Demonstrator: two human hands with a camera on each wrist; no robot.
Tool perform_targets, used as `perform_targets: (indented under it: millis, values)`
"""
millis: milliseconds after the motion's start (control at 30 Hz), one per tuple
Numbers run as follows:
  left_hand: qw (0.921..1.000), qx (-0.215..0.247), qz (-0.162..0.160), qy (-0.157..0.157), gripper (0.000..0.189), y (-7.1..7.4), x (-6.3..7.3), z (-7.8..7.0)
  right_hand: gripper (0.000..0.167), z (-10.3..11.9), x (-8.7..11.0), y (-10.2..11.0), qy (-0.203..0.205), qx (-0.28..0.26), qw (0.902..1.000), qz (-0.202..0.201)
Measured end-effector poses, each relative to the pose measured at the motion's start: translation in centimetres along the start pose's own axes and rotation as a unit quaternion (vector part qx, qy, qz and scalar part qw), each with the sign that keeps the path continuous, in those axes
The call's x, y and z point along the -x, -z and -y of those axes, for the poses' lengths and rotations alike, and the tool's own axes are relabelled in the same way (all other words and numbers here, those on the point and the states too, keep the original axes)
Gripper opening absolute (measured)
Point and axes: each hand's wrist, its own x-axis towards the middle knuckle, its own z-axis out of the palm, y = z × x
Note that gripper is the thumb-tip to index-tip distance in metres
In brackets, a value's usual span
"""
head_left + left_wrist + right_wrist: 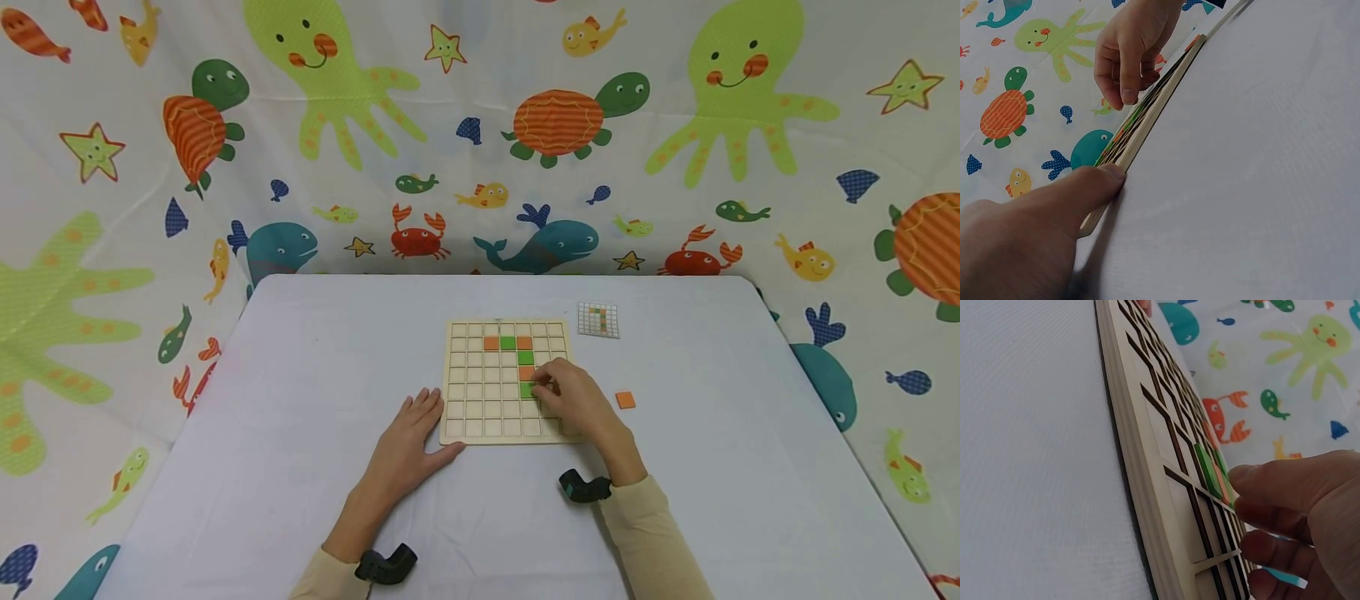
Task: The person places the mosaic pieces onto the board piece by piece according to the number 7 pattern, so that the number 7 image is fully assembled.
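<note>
A square wooden grid board [480, 412] lies on the table, with orange and green tiles in some cells. Near its lower left corner rests my left hand [408, 446], fingers extended along the edge, its thumb touching the front rim in the left wrist view. My right hand [577, 404] is over the right part of the board, fingers bent, fingertips right beside the lowest green tile [527, 390]. In the right wrist view the thumb and fingers [1272, 487] stand apart, and that green tile [1209, 472] sits in its cell beside the thumb tip.
One loose orange tile [626, 400] lies right of the board. Behind it is a small pattern card [598, 320] showing a coloured grid. A sea-animal curtain [465, 100] hangs beyond the white table [337, 325]. Each forearm wears a black wrist device [583, 487].
</note>
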Motion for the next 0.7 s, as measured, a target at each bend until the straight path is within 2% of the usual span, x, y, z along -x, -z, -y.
perform_targets:
  millis: [700]
  values:
    - [1.0000, 0.000, -0.007, -0.004, 0.082, 0.0, 0.0, 0.0, 0.018, -0.7, 0.3, 1.3, -0.019, -0.014, 0.9997, -0.007]
